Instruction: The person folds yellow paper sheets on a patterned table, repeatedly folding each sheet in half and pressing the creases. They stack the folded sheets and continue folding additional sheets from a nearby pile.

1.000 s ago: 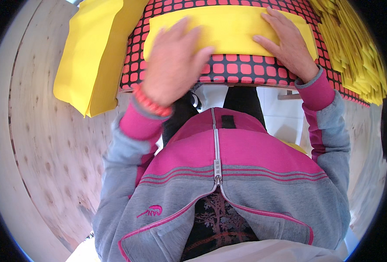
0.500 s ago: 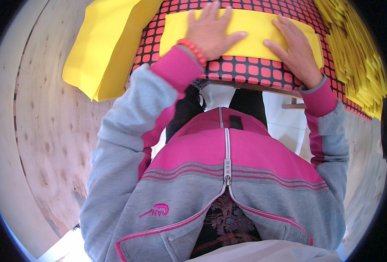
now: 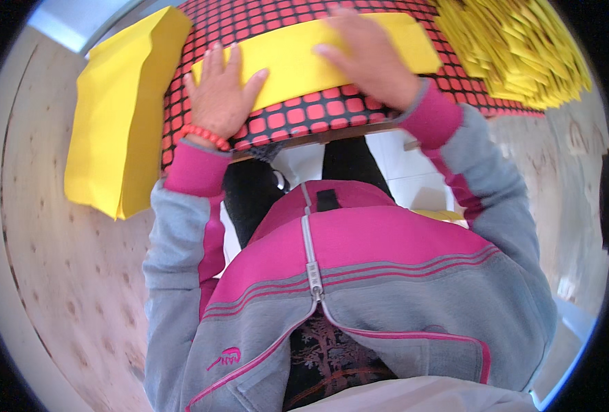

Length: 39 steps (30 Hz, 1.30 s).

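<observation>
A long yellow folded piece of what looks like thin fabric (image 3: 291, 63) lies flat across a table covered in a red-and-black checked cloth (image 3: 328, 110). On its left end rests my left hand (image 3: 219, 99), palm down with the fingers spread, a red bead bracelet at the wrist. Right of the middle, my right hand (image 3: 373, 62) is over the same piece, thumb held apart from the fingers and slightly smeared by motion. Neither hand grips anything.
At the left table edge stands a thick stack of larger yellow sheets (image 3: 112, 123), partly overhanging. A heap of narrow folded yellow pieces (image 3: 514, 51) fills the right side. The table's front edge is close to my body, with my legs below it.
My left hand has slid to the left end of the yellow piece. My right hand has moved inward from near its right end. The whole view has shifted and turned somewhat.
</observation>
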Available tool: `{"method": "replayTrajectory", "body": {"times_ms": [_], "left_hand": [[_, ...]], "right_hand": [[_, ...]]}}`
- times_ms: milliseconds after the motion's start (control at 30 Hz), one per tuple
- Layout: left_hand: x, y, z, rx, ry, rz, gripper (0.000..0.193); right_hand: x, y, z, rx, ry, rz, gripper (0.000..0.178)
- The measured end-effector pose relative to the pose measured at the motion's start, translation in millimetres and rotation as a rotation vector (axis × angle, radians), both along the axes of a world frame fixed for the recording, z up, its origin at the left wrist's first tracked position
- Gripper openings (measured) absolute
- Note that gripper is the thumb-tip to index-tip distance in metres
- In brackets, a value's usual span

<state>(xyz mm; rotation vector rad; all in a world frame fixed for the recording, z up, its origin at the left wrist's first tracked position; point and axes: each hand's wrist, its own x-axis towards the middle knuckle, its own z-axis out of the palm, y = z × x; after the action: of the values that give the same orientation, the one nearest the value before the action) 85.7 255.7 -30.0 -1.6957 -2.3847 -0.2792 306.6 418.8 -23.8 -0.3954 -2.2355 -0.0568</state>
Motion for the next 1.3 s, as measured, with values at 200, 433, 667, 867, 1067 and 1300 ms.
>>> {"method": "replayTrajectory", "body": {"times_ms": [200,433,667,867,1067,1300], "left_hand": [[-1.5,-3.8,3.3,-0.034,-0.022,-0.021,0.074],[-1.8,-6.0,2.1,-0.009,-0.012,-0.017,0.072],[-0.6,-10.6,2.5,0.026,-0.013,-0.026,0.072],[25.2,23.2,15.6,0.088,0.187,-0.152,0.067],[120.1,103.5,1.0,0.167,-0.002,-0.315,0.074],[52.0,48.0,-8.7,0.101,0.002,-0.122,0.081]], "right_hand": [[-66.6,-56.9,-4.0,-0.191,-0.349,0.104,0.049],[-14.9,26.8,-18.2,-0.018,-0.303,-0.026,0.045],[79.9,98.6,-25.7,0.267,-0.260,-0.208,0.037],[86.8,114.2,-35.6,-0.106,-0.364,-0.199,0.051],[85.7,112.5,-29.1,0.050,-0.458,-0.182,0.047],[85.6,114.6,-33.1,-0.109,-0.298,-0.123,0.048]]}}
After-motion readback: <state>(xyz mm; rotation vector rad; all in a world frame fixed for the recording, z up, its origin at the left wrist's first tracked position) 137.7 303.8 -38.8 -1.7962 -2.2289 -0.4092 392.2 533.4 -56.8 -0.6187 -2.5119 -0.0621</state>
